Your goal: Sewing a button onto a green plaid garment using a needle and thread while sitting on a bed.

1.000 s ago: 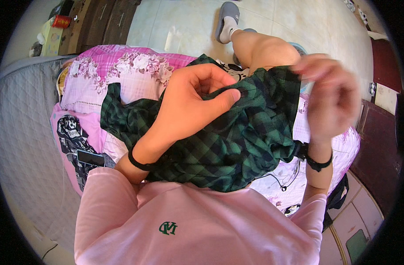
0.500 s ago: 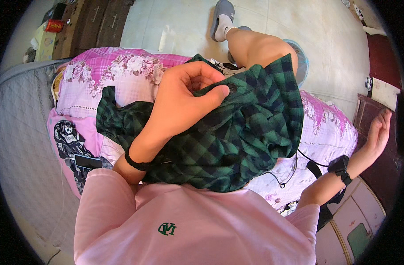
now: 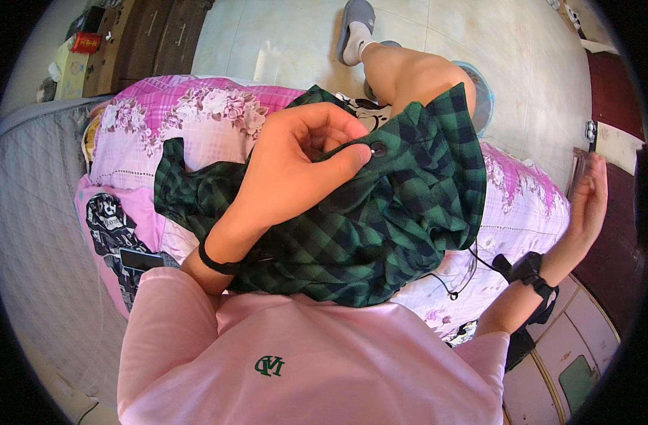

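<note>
Across my lap lies a crumpled green and black checked shirt [image 3: 338,248]. My left hand [image 3: 296,159] is closed on its upper edge, thumb and fingers pinching the cloth. Just beyond the thumb tip sits a small dark round button [image 3: 380,149], with a tiny pale glint between the two. Out to the right, well away from the cloth, my right hand [image 3: 589,191] is raised with its fingers drawn together and slightly blurred. Whatever those fingers hold is too small to make out.
I sit on a bed with a pink and white flowered sheet [image 3: 189,106]. A phone [image 3: 141,260] rests on black printed cloth at the left. Beyond my leg stands a bluish bin [image 3: 484,106]. A dark cord [image 3: 453,294] hangs near the shirt's right side. Dark furniture [image 3: 150,42] stands far left.
My right hand has moved inward to the left and is still raised. The left hand keeps its pinch, and the button shows more clearly past the thumb.
</note>
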Action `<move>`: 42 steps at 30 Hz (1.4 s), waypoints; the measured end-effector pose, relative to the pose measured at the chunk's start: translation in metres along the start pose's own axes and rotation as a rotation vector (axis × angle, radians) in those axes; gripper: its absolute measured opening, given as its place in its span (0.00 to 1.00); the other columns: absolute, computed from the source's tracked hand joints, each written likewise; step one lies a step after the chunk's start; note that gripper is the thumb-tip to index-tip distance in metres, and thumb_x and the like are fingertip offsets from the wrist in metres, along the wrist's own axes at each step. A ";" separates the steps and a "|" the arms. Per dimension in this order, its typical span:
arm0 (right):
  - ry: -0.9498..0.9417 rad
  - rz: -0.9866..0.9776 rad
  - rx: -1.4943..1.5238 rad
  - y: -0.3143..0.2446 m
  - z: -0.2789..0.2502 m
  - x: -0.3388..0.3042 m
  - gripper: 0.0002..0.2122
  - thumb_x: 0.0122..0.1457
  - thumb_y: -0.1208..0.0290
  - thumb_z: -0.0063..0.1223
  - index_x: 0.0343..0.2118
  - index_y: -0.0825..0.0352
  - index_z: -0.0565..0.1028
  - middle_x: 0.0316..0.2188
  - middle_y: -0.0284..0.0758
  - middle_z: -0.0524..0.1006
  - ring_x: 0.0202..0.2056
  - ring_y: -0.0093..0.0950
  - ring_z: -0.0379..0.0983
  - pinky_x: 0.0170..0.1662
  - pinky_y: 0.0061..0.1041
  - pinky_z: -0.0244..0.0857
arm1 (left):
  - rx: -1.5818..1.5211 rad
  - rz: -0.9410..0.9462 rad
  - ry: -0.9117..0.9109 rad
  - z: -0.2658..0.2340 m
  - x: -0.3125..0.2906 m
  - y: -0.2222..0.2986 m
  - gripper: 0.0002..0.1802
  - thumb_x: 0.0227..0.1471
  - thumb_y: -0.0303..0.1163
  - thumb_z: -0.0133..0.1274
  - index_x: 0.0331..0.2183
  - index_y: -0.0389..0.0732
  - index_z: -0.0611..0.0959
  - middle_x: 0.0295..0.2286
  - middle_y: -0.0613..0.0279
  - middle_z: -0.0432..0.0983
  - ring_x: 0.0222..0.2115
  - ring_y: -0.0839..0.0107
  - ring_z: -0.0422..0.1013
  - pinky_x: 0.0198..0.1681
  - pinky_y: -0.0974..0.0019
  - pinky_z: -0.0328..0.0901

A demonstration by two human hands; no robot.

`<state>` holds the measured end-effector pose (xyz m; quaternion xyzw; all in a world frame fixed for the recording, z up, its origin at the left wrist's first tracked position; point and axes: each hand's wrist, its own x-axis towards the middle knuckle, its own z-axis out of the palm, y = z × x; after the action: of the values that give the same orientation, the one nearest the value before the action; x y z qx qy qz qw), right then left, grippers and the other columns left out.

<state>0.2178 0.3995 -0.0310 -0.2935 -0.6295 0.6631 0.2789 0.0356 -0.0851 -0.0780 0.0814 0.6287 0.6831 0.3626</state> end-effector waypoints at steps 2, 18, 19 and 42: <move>-0.070 -0.097 -0.168 0.006 0.067 -0.033 0.09 0.61 0.81 0.51 0.43 0.76 0.73 0.44 0.47 0.76 0.41 0.28 0.76 0.44 0.20 0.71 | -0.031 0.007 -0.034 0.001 0.001 -0.001 0.07 0.47 0.21 0.59 0.32 0.35 0.80 0.29 0.68 0.77 0.31 0.82 0.72 0.37 0.76 0.65; -0.688 -0.421 -0.633 0.020 0.271 -0.165 0.06 0.47 0.84 0.61 0.30 0.71 0.79 0.19 0.36 0.72 0.18 0.28 0.69 0.21 0.23 0.60 | 0.064 0.122 -0.022 0.000 -0.005 -0.001 0.09 0.46 0.19 0.59 0.34 0.34 0.80 0.30 0.68 0.77 0.31 0.82 0.71 0.37 0.77 0.65; -0.686 -0.421 -0.635 0.020 0.271 -0.165 0.06 0.47 0.84 0.61 0.30 0.71 0.79 0.19 0.36 0.72 0.18 0.28 0.69 0.21 0.23 0.60 | 0.067 0.112 -0.023 0.000 -0.004 -0.001 0.09 0.46 0.18 0.59 0.34 0.34 0.80 0.30 0.67 0.77 0.31 0.82 0.71 0.37 0.77 0.65; -0.721 -0.301 -0.720 0.015 0.291 -0.168 0.03 0.52 0.85 0.57 0.29 0.72 0.75 0.18 0.31 0.73 0.16 0.14 0.67 0.19 0.15 0.56 | 0.643 0.537 0.227 0.013 -0.014 -0.001 0.09 0.38 0.19 0.63 0.28 0.35 0.83 0.23 0.62 0.77 0.23 0.78 0.71 0.27 0.75 0.63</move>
<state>0.1151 0.0795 -0.0298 -0.0307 -0.9083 0.4167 0.0186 0.0539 -0.0828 -0.0712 0.2751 0.8019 0.5273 0.0567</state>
